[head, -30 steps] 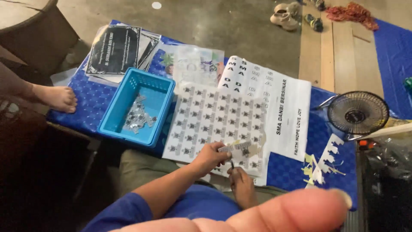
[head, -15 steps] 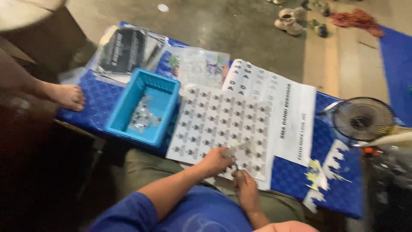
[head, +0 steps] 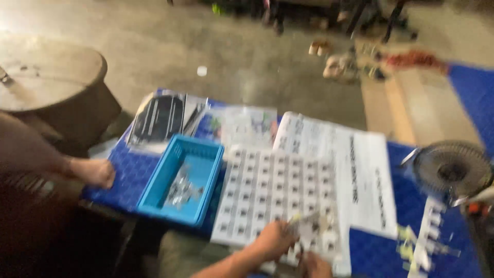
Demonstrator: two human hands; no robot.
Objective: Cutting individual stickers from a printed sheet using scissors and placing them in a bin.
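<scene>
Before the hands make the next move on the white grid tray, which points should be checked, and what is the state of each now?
1. Left hand rests on the near edge of the white grid tray: ok.
2. Right hand is beside it at the frame bottom: ok, partly cut off.
3. Small piece between the hands: cannot tell, blurred.
4. Blue basket holds small clear parts, within reach: ok.
5. Printed sheet lies flat beside the tray: ok.
6. Small fan stands apart from the hands: ok.
</scene>
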